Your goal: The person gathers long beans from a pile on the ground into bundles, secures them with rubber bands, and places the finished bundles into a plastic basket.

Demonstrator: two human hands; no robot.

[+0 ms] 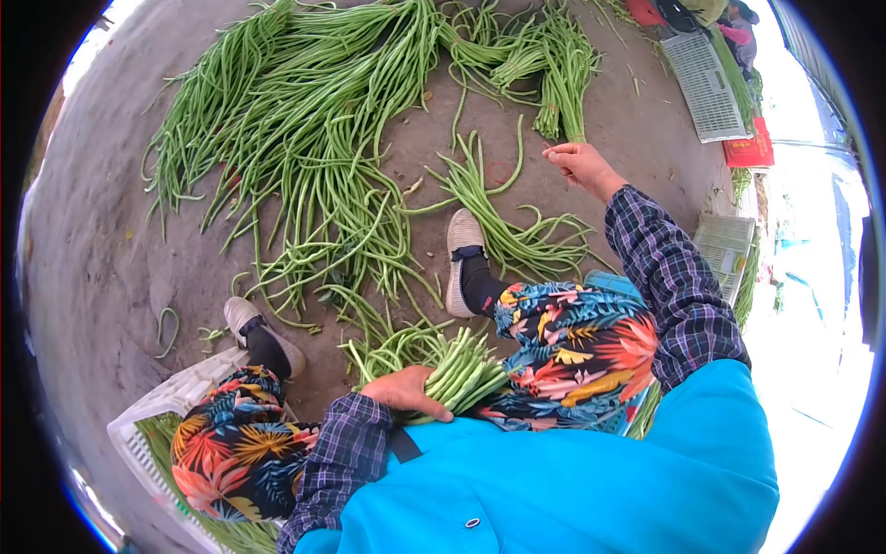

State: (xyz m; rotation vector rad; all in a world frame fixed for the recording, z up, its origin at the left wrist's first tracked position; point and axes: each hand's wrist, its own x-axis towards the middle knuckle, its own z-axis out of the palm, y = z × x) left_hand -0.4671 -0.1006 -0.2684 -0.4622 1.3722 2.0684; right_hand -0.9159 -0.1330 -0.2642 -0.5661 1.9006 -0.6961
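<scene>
My left hand (404,391) is wrapped round a bunch of long green beans (458,377) at my lap, their ends gathered to the right. The tails of the bunch trail away toward the ground between my feet. Out ahead on the right, my right hand (585,170) is raised with thumb and fingers pinched. A tiny dark tip shows at its fingertips, too small to name. Below that hand lies a loose handful of long beans (506,222) beside my shoe (465,254).
A big heap of long beans (305,111) spreads over the ground ahead, with a gathered bundle (565,78) at its right. A white crate (138,429) of beans stands by my left leg. More crates (706,88) and a red box (752,146) line the right side.
</scene>
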